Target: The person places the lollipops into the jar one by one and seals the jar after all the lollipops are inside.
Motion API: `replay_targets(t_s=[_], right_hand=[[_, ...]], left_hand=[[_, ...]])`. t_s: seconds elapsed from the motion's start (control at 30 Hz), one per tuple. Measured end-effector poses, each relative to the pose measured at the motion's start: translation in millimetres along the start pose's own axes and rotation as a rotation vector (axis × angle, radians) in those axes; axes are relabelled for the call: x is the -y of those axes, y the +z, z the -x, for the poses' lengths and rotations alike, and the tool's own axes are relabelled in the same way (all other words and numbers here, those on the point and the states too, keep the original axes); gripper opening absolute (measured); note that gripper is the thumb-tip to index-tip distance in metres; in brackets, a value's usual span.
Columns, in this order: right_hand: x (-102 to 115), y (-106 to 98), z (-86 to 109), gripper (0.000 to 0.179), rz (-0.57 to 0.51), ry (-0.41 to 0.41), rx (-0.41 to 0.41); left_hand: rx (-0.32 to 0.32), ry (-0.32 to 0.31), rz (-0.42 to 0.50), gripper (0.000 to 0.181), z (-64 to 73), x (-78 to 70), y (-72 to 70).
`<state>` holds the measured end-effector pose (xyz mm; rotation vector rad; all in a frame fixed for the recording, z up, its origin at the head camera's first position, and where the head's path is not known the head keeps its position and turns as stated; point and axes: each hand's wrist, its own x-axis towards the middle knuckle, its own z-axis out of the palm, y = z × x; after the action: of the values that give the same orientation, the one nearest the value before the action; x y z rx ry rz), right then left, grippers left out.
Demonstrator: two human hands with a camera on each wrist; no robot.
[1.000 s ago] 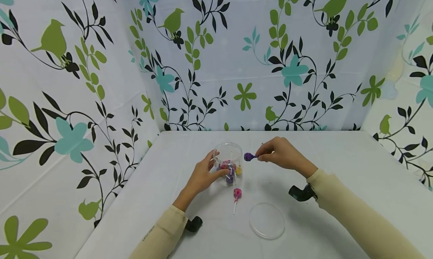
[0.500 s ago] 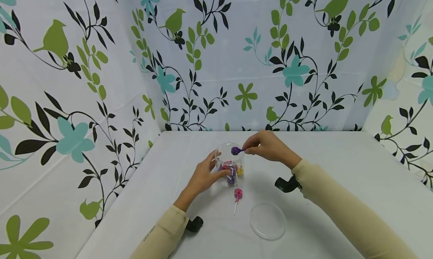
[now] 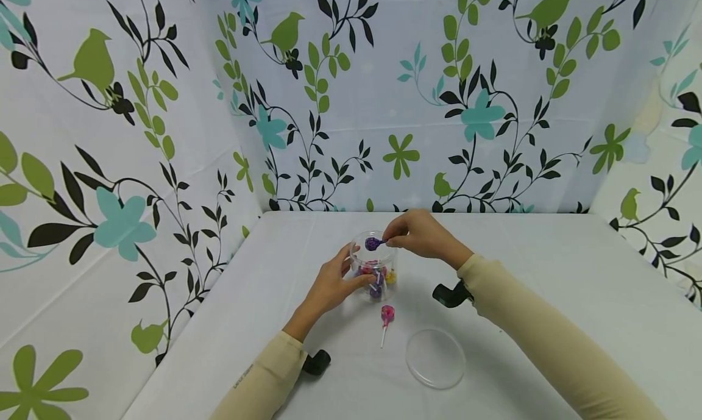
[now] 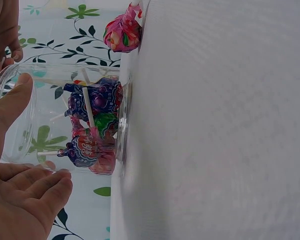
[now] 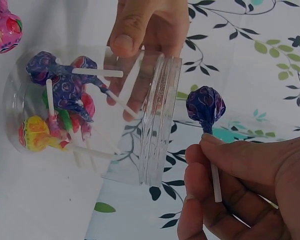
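Note:
A clear plastic jar [image 3: 382,263] stands on the table with several wrapped lollipops [image 5: 65,95] inside, purple, yellow, pink and green. My left hand [image 3: 331,286] holds the jar from its left side, thumb and fingers around the wall. Over the jar's mouth, my right hand [image 3: 419,234] pinches a purple lollipop [image 5: 206,104] by its stick just below the wrapper, candy end toward the jar. In the right wrist view this lollipop is outside the rim. One pink lollipop [image 3: 387,314] lies on the table in front of the jar.
A round clear lid [image 3: 436,359] lies flat on the white table [image 3: 526,274], right of the pink lollipop. Patterned cloth [image 3: 351,133] hangs behind the table and at both sides. Each wrist carries a black camera mount.
My right hand has moved left with the purple lollipop, from beside the jar to over its mouth. The left hand keeps its hold; the jar, lid and pink lollipop have stayed put.

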<state>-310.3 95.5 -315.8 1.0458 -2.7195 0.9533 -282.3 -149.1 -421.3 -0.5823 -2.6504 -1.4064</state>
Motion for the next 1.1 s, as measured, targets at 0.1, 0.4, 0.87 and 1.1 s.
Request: replay_targets(t_s=[0.1, 0.4, 0.87, 1.1], right_hand=[[-1, 4, -2.5, 0.009, -0.005, -0.006, 0.006], [-1, 7, -0.7, 0.019, 0.034, -0.060, 0.034], [-9, 15, 25.8, 0.006, -0.057, -0.025, 0.034], [-16, 37, 41.9, 0.005, -0.110, -0.051, 0.128]], left_hand=[[0.002, 0.000, 0.005, 0.094, 0.1, 0.4, 0.6], [-0.005, 0.025, 0.009, 0.095, -1.0, 1.7, 1.3], [-0.002, 0.008, -0.003, 0.094, -1.7, 2.2, 1.4], [-0.013, 0.029, -0.016, 0.092, -1.4, 2.8, 1.3]])
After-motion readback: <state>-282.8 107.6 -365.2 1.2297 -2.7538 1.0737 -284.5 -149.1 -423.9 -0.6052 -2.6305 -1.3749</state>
